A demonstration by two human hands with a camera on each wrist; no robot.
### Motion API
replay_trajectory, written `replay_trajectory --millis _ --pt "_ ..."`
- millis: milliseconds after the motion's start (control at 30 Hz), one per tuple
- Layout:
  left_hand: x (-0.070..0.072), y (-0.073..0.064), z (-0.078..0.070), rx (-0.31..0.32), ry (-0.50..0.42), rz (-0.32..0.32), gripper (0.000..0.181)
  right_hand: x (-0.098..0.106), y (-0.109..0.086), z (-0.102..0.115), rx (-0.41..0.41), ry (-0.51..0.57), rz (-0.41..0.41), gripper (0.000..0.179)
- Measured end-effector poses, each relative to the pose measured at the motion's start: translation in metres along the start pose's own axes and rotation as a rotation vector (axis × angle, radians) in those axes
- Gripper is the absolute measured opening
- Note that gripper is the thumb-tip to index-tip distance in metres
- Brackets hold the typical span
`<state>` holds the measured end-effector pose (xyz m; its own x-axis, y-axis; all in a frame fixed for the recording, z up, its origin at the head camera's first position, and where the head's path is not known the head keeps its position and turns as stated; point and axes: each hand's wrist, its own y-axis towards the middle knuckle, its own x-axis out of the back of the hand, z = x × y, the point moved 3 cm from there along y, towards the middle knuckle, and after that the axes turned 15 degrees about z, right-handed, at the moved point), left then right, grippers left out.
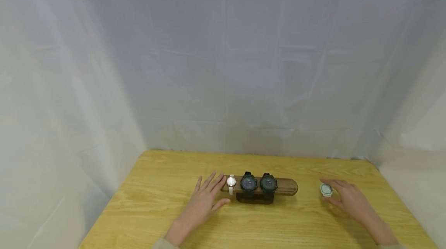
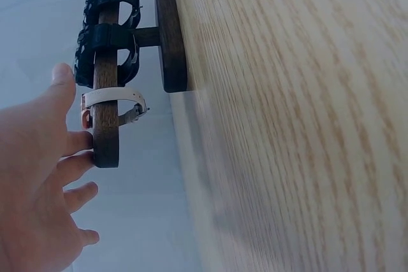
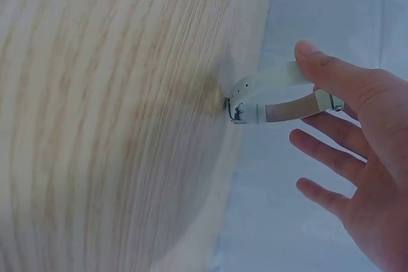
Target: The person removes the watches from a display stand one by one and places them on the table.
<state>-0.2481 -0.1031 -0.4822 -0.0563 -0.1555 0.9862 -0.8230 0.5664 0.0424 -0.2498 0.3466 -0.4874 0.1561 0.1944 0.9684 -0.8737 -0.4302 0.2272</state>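
A wooden watch stand [image 1: 287, 187] with a dark base [image 1: 254, 199] stands on the table. Its bar carries a small watch with a white strap [image 1: 231, 181] at the left, then a black watch [image 1: 249, 183] and a second black watch [image 1: 268, 183]. My left hand [image 1: 202, 204] lies at the bar's left end with fingers extended; in the left wrist view, fingertips touch that end beside the white strap. To the right of the stand, my right hand [image 1: 355, 204] pinches a pale green watch [image 3: 271, 79] between thumb and index finger. Its strap is buckled in a loop, buckle end low by the tabletop.
The yellow wood-grain table [image 1: 167, 187] reaches back to a pale hanging sheet [image 1: 223, 86]. More sheeting [image 1: 45, 125] hangs at both sides. Bare tabletop lies between the stand's right end and the pale green watch.
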Motion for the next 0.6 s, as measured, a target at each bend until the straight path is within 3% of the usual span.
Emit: replay_trajectory --millis 300,600 --pt "0.001 0.0 -0.001 0.005 -0.038 0.009 0.07 -0.005 0.005 0.001 -0.012 0.109 0.039 0.056" --pt "0.001 0.0 -0.001 0.007 -0.027 0.01 0.07 -0.011 0.01 0.008 0.045 0.085 0.03 0.057"
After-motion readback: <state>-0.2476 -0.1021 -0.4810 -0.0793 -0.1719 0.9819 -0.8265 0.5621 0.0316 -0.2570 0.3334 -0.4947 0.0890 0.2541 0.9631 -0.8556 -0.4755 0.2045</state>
